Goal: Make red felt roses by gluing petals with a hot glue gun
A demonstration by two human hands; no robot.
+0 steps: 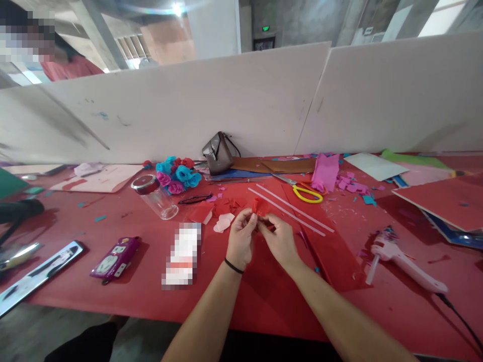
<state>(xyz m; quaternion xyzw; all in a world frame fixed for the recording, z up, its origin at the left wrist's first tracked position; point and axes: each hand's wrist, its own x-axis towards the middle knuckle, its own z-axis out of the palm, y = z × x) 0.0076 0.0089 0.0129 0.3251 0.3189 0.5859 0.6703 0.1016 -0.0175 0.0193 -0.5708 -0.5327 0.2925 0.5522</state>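
Observation:
Both hands meet over the red table, pinching a small piece of crinkled red paper [259, 205] that sticks up above the fingertips. My left hand [241, 235], with a black band on the wrist, grips it from the left with thumb and fingers. From the right, my right hand [278, 236] holds the same paper, its fingertips partly hidden. Loose red scraps and pale pink petal-shaped pieces [224, 222] lie just left of the hands. Two clear glue sticks [294, 208] rest behind and right of them, near yellow-handled scissors [307, 193].
A pink glue gun [409, 266] with a cord lies at the right. Blue, pink and red paper flowers [179, 175] sit beside a glass jar [154, 198]. A purple pouch [116, 259] and a phone [41, 276] are at the left. A white partition [188, 110] stands behind; a person is beyond it.

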